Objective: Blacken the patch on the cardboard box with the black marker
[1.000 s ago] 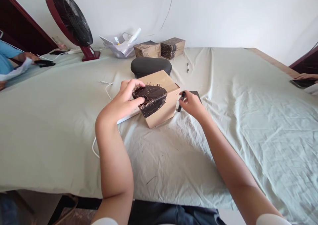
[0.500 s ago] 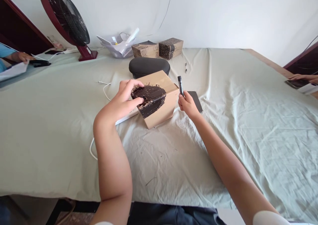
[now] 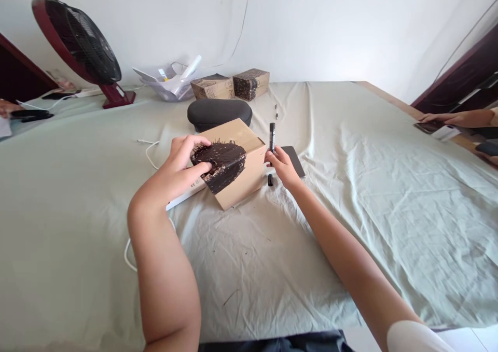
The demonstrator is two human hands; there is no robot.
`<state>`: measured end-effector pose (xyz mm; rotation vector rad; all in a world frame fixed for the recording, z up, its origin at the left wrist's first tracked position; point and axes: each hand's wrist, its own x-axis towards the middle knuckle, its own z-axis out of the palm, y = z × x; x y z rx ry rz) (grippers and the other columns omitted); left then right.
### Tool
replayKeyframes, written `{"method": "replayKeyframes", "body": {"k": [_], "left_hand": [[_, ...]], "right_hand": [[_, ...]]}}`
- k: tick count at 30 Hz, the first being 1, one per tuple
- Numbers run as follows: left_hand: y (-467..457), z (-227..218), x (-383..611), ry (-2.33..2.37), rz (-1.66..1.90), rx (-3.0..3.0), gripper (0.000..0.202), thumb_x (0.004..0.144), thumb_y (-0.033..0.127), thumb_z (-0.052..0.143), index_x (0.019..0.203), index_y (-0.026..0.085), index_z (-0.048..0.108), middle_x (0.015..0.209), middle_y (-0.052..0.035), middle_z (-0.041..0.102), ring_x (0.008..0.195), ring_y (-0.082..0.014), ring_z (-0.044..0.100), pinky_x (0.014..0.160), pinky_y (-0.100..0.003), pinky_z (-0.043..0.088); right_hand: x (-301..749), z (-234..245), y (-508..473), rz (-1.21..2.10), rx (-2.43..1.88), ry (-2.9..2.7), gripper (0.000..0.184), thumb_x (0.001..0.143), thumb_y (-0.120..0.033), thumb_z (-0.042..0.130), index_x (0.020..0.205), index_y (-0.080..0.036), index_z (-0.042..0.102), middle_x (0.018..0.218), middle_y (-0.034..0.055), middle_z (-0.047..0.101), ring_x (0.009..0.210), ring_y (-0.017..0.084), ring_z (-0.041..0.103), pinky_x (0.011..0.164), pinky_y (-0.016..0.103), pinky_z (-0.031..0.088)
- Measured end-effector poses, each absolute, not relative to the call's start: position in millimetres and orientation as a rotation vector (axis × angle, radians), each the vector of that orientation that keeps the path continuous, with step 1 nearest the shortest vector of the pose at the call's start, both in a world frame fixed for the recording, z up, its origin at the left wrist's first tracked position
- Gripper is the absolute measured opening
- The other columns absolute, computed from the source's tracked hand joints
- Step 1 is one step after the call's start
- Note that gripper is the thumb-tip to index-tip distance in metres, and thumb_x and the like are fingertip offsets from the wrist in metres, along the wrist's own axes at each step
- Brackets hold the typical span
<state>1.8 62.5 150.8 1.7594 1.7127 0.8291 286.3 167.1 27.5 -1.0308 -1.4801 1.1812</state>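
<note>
A cardboard box (image 3: 241, 163), partly scribbled black on its near corner, sits on the pale green sheet (image 3: 350, 196). My left hand (image 3: 182, 163) rests on the box's blackened top, fingers curled and pressing it. Just right of the box, my right hand (image 3: 280, 165) grips a black marker (image 3: 272, 136) held upright. A small black cap (image 3: 270, 180) lies on the sheet below that hand. A dark phone (image 3: 294, 159) lies flat behind my right hand.
Behind the box lie a black case (image 3: 218, 113), two decorated cardboard boxes (image 3: 229, 85), a clear bag of papers (image 3: 167, 80) and a red fan (image 3: 80, 48). A white cable (image 3: 150, 152) trails left. Other people's hands show at the left edge and at the right (image 3: 447, 117).
My right hand lifted the marker from pointing down at the sheet to upright. The cap now lies on the sheet. The view shifted, so everything sits further left.
</note>
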Motion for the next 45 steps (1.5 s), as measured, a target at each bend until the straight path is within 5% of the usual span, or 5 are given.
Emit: {"method": "replayKeyframes", "body": {"k": [14,20,32,39,45], "left_hand": [[56.4,156.3,8.3,1.718,0.812,1.754,0.045,0.095,0.047,0.068,0.138,0.04,0.057,0.154,-0.005,0.042,0.152,-0.0395,0.044,0.132,-0.066,0.035],[60.0,144.2,3.3,1.586,0.711,1.903,0.097,0.073,0.056,0.093,0.155,0.044,0.044,0.183,-0.003,-0.005,0.169,-0.0471,0.019,0.128,-0.067,0.045],[64.2,149.0,23.6,1.393,0.904,2.042,0.081,0.078,0.045,0.089,0.151,0.036,0.055,0.164,-0.0074,0.046,0.147,-0.036,0.056,0.125,-0.056,0.052],[70.8,147.2,15.8,1.528,0.932,1.881,0.066,0.093,0.054,0.061,0.154,0.03,0.052,0.175,-0.0093,0.04,0.165,-0.0457,0.034,0.133,-0.069,0.033],[73.8,145.8,15.3,1.523,0.932,1.847,0.066,0.094,0.054,0.056,0.155,0.028,0.051,0.182,-0.009,0.029,0.173,-0.0381,0.016,0.14,-0.061,0.018]], "right_hand": [[287.9,72.6,145.4,0.956,-0.746,-1.382,0.047,0.09,-0.072,0.078,0.108,-0.028,0.081,0.09,0.0011,0.065,0.082,0.019,0.057,0.088,0.039,0.053],[289.9,100.3,127.8,0.923,-0.539,-1.275,0.034,0.09,-0.063,0.086,0.107,-0.034,0.082,0.082,-0.0019,0.057,0.077,0.017,0.056,0.079,0.033,0.051],[289.4,122.4,100.0,0.729,-0.375,-1.449,0.021,0.097,-0.043,0.085,0.093,-0.027,0.072,0.081,-0.0012,0.068,0.068,0.014,0.06,0.065,0.03,0.049],[284.2,125.4,91.0,0.691,-0.466,-1.534,0.017,0.098,-0.042,0.083,0.098,-0.028,0.074,0.078,-0.0017,0.071,0.064,0.015,0.064,0.065,0.034,0.057],[281.4,121.6,87.6,0.697,-0.515,-1.656,0.018,0.103,-0.043,0.075,0.096,-0.026,0.073,0.078,-0.0009,0.073,0.066,0.016,0.067,0.066,0.033,0.055]]}}
